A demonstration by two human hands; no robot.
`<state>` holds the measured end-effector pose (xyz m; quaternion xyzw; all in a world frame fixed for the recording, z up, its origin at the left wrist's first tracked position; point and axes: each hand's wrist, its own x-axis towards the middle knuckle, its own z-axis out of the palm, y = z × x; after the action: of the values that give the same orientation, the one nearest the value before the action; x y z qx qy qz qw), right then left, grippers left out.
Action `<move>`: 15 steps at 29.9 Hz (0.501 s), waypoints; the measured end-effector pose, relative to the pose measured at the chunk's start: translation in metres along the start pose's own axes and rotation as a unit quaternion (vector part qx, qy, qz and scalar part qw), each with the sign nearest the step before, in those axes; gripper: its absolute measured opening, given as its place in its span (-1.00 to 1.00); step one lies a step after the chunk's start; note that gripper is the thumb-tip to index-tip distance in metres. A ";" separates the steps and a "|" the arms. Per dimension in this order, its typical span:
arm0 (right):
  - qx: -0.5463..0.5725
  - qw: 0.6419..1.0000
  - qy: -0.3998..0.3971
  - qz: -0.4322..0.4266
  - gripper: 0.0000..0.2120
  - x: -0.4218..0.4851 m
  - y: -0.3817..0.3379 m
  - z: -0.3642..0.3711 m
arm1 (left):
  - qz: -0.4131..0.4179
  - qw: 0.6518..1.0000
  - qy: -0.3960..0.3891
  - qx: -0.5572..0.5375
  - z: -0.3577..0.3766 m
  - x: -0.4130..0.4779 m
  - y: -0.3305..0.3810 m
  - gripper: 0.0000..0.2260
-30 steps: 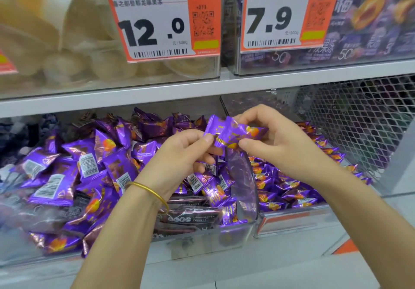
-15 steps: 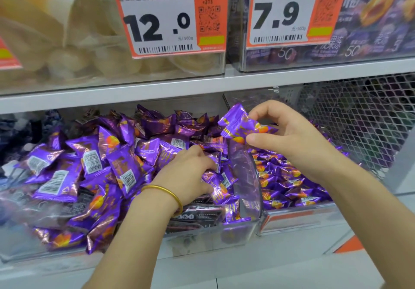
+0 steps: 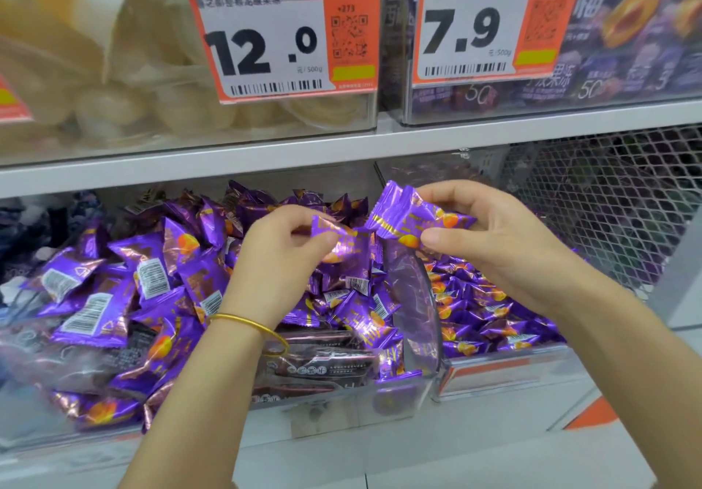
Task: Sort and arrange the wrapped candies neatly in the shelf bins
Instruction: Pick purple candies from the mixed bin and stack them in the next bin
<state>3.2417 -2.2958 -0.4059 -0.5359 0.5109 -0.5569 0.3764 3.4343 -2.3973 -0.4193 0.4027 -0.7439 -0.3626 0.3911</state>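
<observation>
Candies [image 3: 406, 215], perhaps three in a stack, are pinched by right hand [image 3: 505, 245]; one candy [image 3: 338, 241] is pinched by left hand [image 3: 273, 260], both above divider [image 3: 418, 310]. Slick wrappers may be dropped into heaped left bin [image 3: 190, 424]. Headroom is capped by shelf [image 3: 266, 161]; right bin [image 3: 501, 370] lies open below.

Beneath the shelf board [image 3: 228, 161], the left bin [image 3: 323, 408] sits just beside the right bin [image 3: 494, 374], wrapped candies [image 3: 114, 298] heaped in both; a mesh panel [image 3: 607, 203] stands farther right.

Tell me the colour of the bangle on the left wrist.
The bangle is plain gold; the head view shows it best.
</observation>
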 end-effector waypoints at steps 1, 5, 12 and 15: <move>0.008 1.000 -0.011 0.000 -0.67 -0.001 -0.002 0.001 | -0.028 0.996 -0.011 -0.082 0.001 -0.002 0.003 -0.90; 0.011 0.998 -0.065 -0.003 -0.66 -0.004 -0.007 0.008 | -0.089 0.955 -0.056 -0.278 0.007 -0.010 0.018 -0.87; -0.100 0.993 -0.041 -0.044 -0.64 -0.002 -0.010 0.011 | -0.043 0.937 -0.162 -0.306 0.009 -0.018 0.028 -0.71; -0.142 0.987 -0.036 -0.072 -0.60 -0.004 -0.013 0.013 | 0.002 0.956 -0.164 -0.244 0.013 -0.019 0.029 -0.66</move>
<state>3.2562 -2.2917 -0.3952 -0.6391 0.5306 -0.4849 0.2737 3.4206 -2.3654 -0.4057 0.2282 -0.6874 -0.5935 0.3511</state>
